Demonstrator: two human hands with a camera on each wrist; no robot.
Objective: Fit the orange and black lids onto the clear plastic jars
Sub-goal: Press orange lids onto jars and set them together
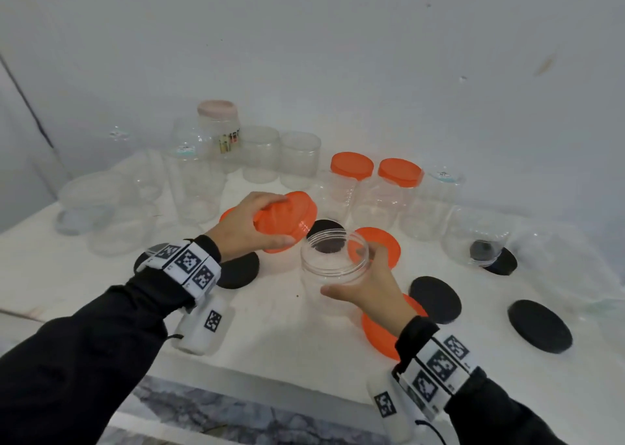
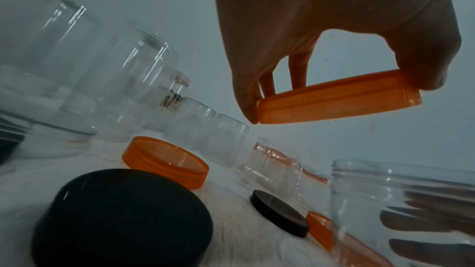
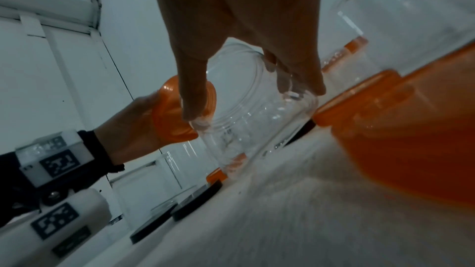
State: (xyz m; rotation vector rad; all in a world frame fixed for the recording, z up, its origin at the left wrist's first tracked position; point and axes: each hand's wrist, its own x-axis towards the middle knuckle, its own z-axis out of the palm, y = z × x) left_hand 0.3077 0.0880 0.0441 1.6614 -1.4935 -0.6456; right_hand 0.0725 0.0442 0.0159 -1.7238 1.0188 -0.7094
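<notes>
My left hand [image 1: 248, 223] grips an orange lid [image 1: 287, 219] by its rim, held tilted in the air just left of an open clear jar [image 1: 333, 262]. My right hand [image 1: 367, 284] holds that jar around its side, thumb in front and fingers behind, near the middle of the white table. In the left wrist view the orange lid [image 2: 339, 98] sits between thumb and fingers, with the jar [image 2: 401, 200] at the lower right. The right wrist view shows the jar [image 3: 254, 109] in my fingers and the lid [image 3: 174, 113] beyond it.
Two jars capped in orange [image 1: 351, 165] [image 1: 400, 172] stand behind. Several open clear jars [image 1: 260, 153] crowd the back left and right. Loose black lids [image 1: 436, 299] [image 1: 539, 326] [image 1: 236, 270] and orange lids [image 1: 382, 329] [image 1: 380, 245] lie on the table [image 1: 277, 336].
</notes>
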